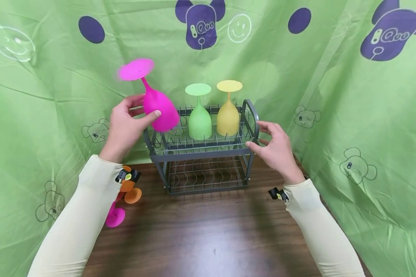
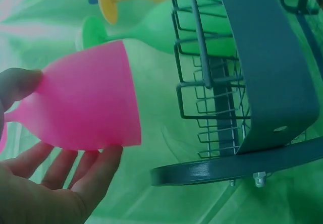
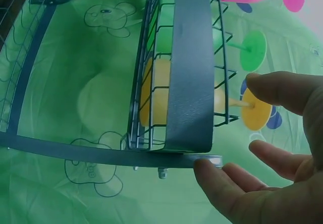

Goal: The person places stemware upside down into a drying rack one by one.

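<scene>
My left hand [image 1: 122, 125] grips a pink plastic wine glass [image 1: 161, 109] by its bowl, thumb on one side and fingers on the other. The glass is upside down and tilted, over the left end of a dark grey two-tier dish rack [image 1: 197, 157]. On the upper tier a green wine glass [image 1: 200, 123] and a yellow wine glass [image 1: 228, 120] stand inverted, side by side. My right hand [image 1: 277, 148] is at the rack's right end, fingers spread. In the right wrist view, one fingertip appears to touch the end handle [image 3: 116, 157], while the thumb stays apart.
An orange wine glass [image 1: 133, 195] and another pink glass [image 1: 115, 217] lie on the brown wooden table [image 1: 201, 231], partly behind the left sleeve. The rack's lower tier [image 1: 208, 173] has wavy wires. Green printed cloth [image 1: 270, 69] hangs behind and at both sides.
</scene>
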The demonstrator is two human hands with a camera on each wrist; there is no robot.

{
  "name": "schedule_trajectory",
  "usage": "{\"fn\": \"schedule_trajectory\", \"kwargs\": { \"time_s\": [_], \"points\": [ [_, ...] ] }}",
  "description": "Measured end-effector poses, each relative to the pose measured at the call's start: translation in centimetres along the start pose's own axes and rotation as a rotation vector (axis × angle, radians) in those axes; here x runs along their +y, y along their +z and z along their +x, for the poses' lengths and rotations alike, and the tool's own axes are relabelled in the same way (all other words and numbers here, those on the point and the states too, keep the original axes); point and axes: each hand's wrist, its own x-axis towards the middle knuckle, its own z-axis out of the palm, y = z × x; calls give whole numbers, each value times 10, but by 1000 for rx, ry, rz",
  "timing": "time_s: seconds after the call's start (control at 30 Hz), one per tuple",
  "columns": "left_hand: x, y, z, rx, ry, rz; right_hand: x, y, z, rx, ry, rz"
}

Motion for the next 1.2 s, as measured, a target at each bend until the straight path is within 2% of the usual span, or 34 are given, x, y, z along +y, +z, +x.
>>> {"fn": "schedule_trajectory", "kwargs": {
  "time_s": [0.17, 0.33, 0.6, 0.87, 1.2],
  "points": [
    [-5, 9, 14, -44, -31, 88, 6, 2, 1, -13, 28, -17],
    [-11, 14, 19, -59, -42, 141, 10, 5, 4, -18, -5, -19],
    [-19, 30, 22, -103, -9, 225, 16, 9, 6, -26, -9, 12],
    [-27, 44, 24, -113, 17, 328, 15, 9, 7, -19, -8, 52],
    [-30, 58, 22, -85, 2, 396, 15, 8, 6, -12, 1, 72]
  ]
}}
